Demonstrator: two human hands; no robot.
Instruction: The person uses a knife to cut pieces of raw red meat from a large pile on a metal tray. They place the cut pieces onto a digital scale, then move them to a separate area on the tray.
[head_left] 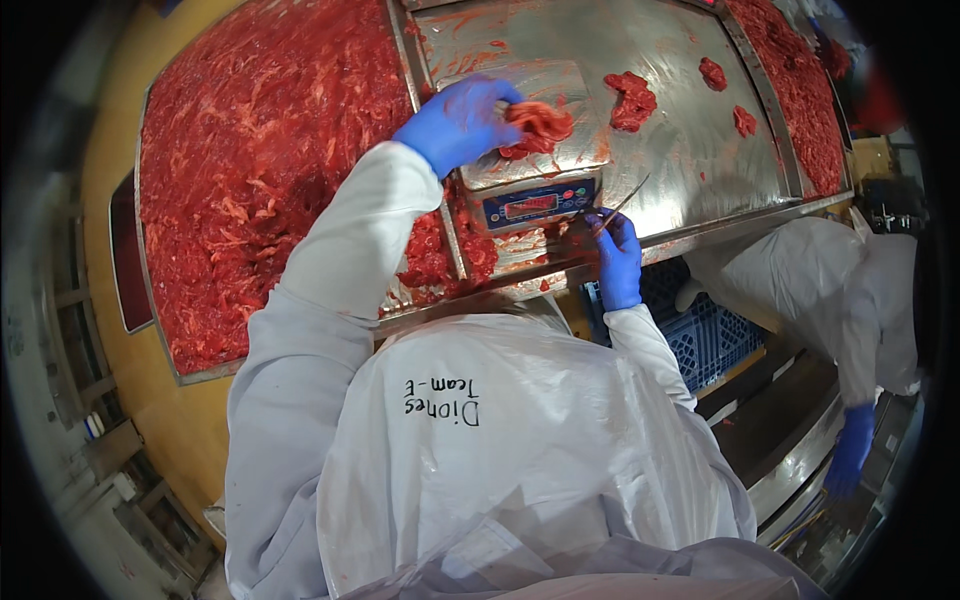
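Note:
Blue-gloved, my left hand (465, 125) is closed on a piece of raw meat (540, 126) over the steel plate of a weighing scale (588, 152). Whether the meat rests on the plate is hard to tell. The scale's blue front panel (540, 203) has a lit red display and faces me. To the right of that panel, my right hand (618, 262), also gloved in blue, grips a thin knife (628, 200), its narrow blade slanting up and to the right. The knife's handle is mostly hidden in my fingers.
A big heap of raw meat (270, 190) fills the tray on the left; more meat (795, 95) lies far right. Several loose pieces, including a larger one (630, 101), lie on the steel table (700, 150). Blue crates (715, 340) sit below. Another person (810, 280) bends at right.

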